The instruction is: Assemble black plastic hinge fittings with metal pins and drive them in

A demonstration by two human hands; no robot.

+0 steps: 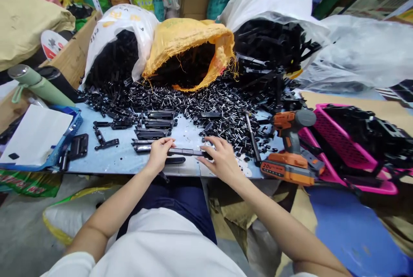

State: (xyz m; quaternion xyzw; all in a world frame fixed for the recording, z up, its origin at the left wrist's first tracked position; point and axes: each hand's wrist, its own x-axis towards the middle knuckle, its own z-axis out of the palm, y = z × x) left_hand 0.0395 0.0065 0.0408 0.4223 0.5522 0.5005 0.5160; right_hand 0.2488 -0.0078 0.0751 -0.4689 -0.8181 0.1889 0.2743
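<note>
Black bar (185, 152) lies flat on the surface (129, 158), lower centre of frame. Left hand (159, 153) and right hand (221, 159): fingers pinch opposite ends, probably to steady it. Drill (290, 156) stands at right, within reach.

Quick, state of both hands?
Left hand: closed on the black bar, left end.
Right hand: open, fingers resting on the black bar's right end.
</note>
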